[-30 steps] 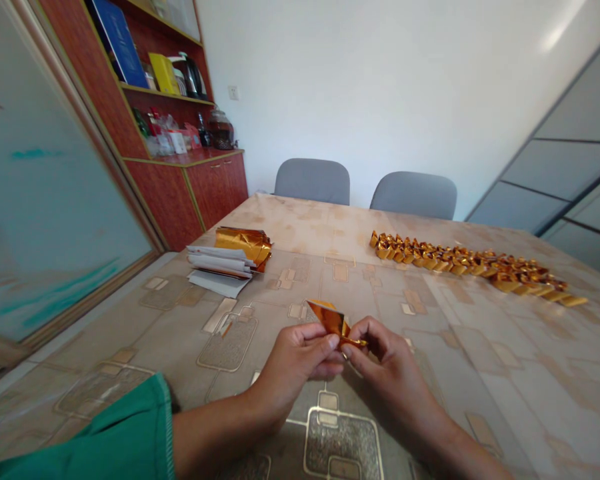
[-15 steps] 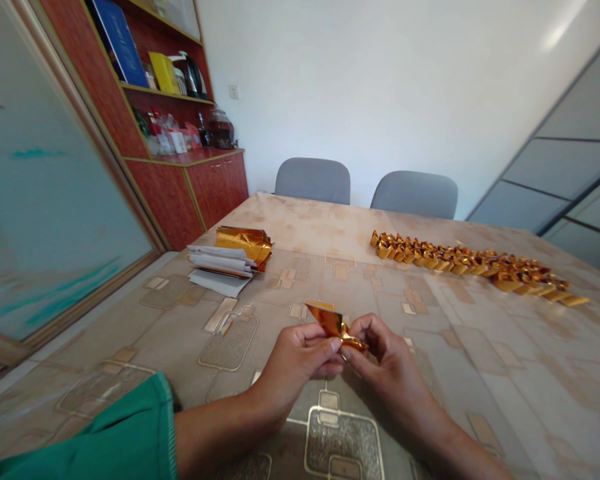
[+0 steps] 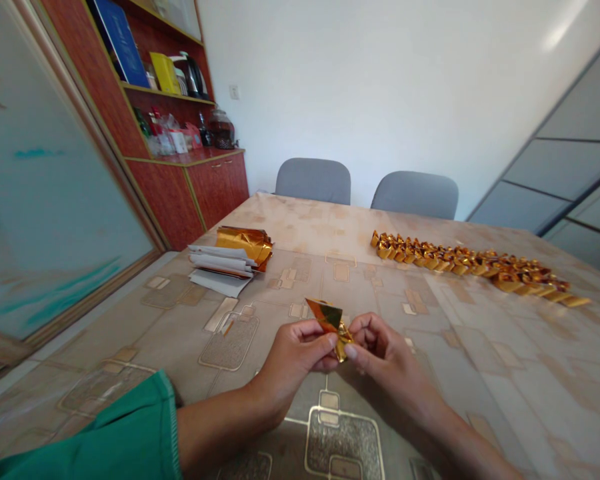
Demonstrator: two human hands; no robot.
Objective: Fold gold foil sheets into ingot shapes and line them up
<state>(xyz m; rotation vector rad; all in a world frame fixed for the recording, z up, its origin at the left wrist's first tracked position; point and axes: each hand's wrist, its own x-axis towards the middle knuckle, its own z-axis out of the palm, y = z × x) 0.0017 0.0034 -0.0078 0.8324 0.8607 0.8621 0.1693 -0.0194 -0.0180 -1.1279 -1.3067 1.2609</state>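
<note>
Gold foil (image 3: 330, 316) is now pointing its crumpled end down, not rightward; left hand (image 3: 296, 348) and right hand (image 3: 386, 352) are pinching it, the right apparently thumb-to-finger.

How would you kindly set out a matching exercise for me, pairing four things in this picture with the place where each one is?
Things:
1. shiny gold piece
2. rows of folded gold pieces
3. pile of gold and white sheets
4. two grey chairs

Places:
A. on the left part of the table
B. beyond the table's far edge
C. between the fingers of the left hand and the right hand
D. on the right part of the table

Pairs: 1-C, 2-D, 3-A, 4-B
</note>
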